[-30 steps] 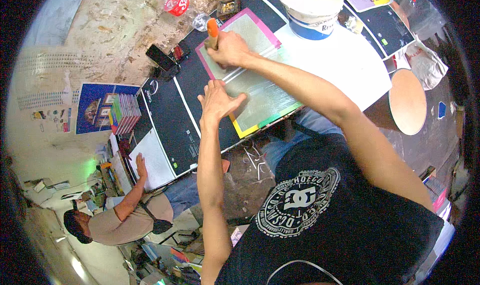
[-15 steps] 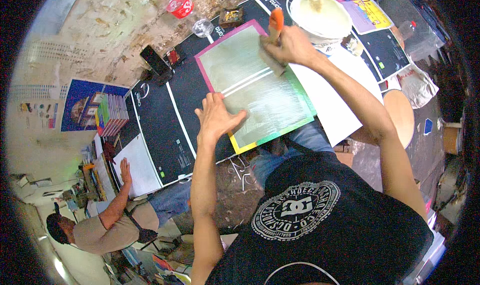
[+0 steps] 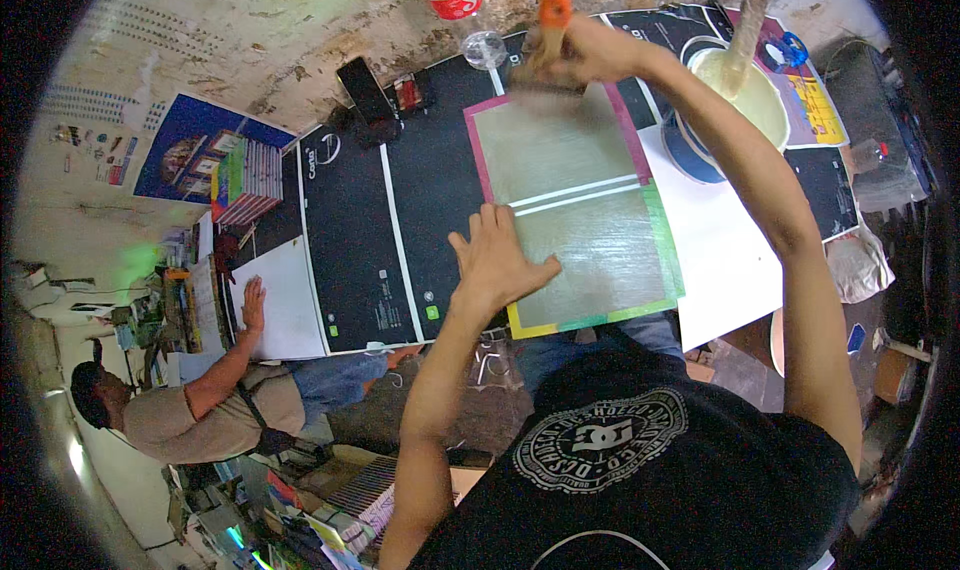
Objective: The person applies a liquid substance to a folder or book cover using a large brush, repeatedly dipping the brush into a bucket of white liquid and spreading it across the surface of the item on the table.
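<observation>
A grey board sheet lies before me, its borders pink, green and yellow, with two white strips across its middle. Its surface looks wet and streaked. My right hand is closed around a wide brush with an orange handle end. The brush's bristles, blurred, are over the sheet's far edge. My left hand rests at the sheet's left edge, fingers spread and thumb stretched over it. Under my right forearm stands a bucket of cream-coloured paste, a stick standing in it.
White paper lies right of the sheet, on a black-covered table. Along the back are a phone and a red-labelled bottle. Far left, a stack of books stands near another person, whose hand rests on white paper.
My right hand has swept the brush from the sheet's right side to its far edge. My left hand stays at the left edge. The whole view has shifted.
</observation>
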Demonstrator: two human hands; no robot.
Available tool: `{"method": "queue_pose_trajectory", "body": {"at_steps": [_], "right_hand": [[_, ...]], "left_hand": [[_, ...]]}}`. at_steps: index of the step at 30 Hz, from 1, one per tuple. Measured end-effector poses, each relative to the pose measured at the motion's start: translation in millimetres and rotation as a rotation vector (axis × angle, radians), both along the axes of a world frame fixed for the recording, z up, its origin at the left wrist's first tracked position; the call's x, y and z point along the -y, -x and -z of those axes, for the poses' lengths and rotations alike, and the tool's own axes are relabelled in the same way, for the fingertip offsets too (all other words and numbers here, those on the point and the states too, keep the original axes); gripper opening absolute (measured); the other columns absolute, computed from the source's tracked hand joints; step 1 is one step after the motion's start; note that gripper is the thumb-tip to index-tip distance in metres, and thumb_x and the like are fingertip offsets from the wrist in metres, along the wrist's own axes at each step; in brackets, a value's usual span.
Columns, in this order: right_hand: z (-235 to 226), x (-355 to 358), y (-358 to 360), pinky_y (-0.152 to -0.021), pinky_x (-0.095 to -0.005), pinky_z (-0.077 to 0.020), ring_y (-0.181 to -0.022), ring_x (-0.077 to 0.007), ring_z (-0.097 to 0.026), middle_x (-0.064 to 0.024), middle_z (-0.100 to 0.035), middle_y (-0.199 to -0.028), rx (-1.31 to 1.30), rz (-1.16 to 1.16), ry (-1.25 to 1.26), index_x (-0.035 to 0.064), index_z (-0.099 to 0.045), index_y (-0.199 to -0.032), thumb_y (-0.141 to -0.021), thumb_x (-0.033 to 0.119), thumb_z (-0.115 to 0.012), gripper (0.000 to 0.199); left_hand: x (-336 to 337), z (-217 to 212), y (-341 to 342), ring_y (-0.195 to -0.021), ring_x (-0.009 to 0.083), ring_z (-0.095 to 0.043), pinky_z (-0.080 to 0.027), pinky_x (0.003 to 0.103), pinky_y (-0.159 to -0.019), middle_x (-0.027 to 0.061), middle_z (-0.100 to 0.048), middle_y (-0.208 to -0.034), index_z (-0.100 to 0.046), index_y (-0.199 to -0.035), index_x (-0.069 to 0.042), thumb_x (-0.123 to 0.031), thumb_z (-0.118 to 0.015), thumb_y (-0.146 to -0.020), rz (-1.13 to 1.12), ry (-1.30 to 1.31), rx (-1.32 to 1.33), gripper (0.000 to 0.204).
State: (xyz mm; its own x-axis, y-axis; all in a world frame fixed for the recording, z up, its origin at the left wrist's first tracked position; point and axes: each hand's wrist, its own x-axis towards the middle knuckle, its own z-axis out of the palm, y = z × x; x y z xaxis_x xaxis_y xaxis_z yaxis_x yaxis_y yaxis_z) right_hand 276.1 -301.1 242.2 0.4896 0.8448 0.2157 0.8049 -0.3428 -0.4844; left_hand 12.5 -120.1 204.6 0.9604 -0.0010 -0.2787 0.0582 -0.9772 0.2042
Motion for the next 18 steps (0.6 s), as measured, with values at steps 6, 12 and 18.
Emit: {"method": "queue_pose_trajectory", "body": {"at_steps": [6, 12, 18], "right_hand": [[9.1, -60.9, -33.5, -0.067, -0.0399, -0.0493, -0.071, -0.0335, -0.062, -0.0161, -0.066, -0.080, 0.356, 0.169, 0.119, 0.0065, -0.067, -0.090, -0.076, 0.020, -0.071, 0.021], [8.9, -95.4, -32.0, -0.066, -0.0446, -0.0487, -0.074, -0.0349, -0.064, -0.0189, -0.065, -0.079, -0.068, -0.274, 0.027, 0.0039, -0.061, -0.092, -0.077, 0.029, -0.071, 0.031], [-37.2, -70.2, 1.2, -0.067, -0.0470, -0.0502, -0.072, -0.0399, -0.063, -0.0192, -0.064, -0.073, 0.235, 0.184, -0.153, 0.0011, -0.062, -0.078, -0.079, 0.034, -0.070, 0.035]], "left_hand": [[-0.4, -2.6, -2.2, -0.118, 0.0337, -0.044, -0.033, 0.059, -0.095, 0.0175, -0.046, -0.122, -0.044, -0.126, 0.004, -0.054, -0.072, -0.063, -0.011, -0.006, -0.023, 0.090], [2.7, -2.7, -1.2, -0.115, 0.0349, -0.044, -0.032, 0.058, -0.093, 0.0200, -0.048, -0.118, -0.048, -0.118, 0.007, -0.050, -0.073, -0.064, 0.001, 0.034, 0.023, 0.083], [-15.6, 16.4, -3.8, -0.111, 0.0354, -0.048, -0.036, 0.054, -0.093, 0.0211, -0.047, -0.117, -0.048, -0.119, 0.005, -0.044, -0.074, -0.068, -0.068, 0.195, 0.131, 0.076]]}}
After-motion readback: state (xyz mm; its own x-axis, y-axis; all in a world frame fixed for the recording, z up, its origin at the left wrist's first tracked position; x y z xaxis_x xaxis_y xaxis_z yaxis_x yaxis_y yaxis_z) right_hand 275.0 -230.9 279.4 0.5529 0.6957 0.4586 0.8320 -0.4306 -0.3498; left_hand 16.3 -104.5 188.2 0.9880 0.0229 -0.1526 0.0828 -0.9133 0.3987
